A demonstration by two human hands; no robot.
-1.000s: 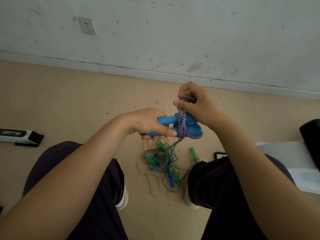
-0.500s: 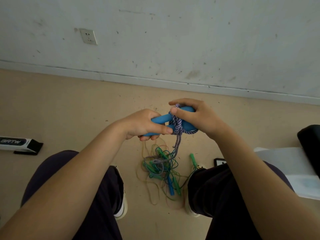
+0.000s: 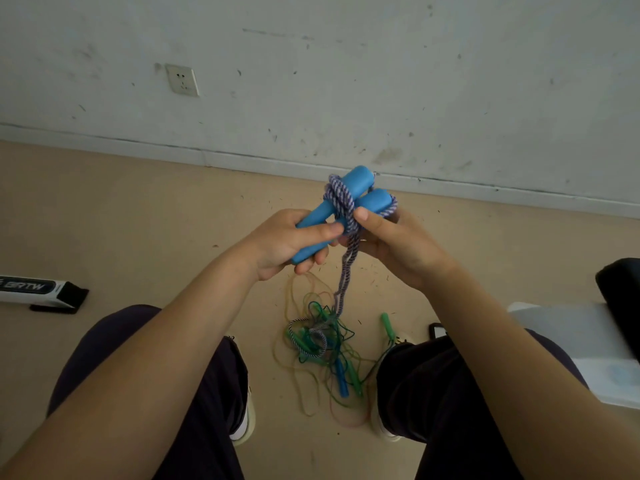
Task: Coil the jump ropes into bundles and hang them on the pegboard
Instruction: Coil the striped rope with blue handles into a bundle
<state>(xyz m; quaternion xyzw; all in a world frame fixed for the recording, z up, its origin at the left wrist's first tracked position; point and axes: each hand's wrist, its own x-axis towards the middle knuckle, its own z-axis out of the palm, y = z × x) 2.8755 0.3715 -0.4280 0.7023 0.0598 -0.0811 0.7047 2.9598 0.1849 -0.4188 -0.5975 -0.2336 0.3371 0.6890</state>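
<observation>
The left hand (image 3: 287, 242) is gripping the blue handles (image 3: 349, 199); the right hand (image 3: 391, 244) is pinching the striped rope (image 3: 341, 202); each loop should be going on snug.

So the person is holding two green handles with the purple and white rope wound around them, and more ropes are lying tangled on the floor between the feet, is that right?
Not quite: the head view shows the two handles are blue, not green. The left hand grips them, the purple and white rope is wound around them beside the right hand, and the tangled ropes lie on the floor between the feet.
</observation>
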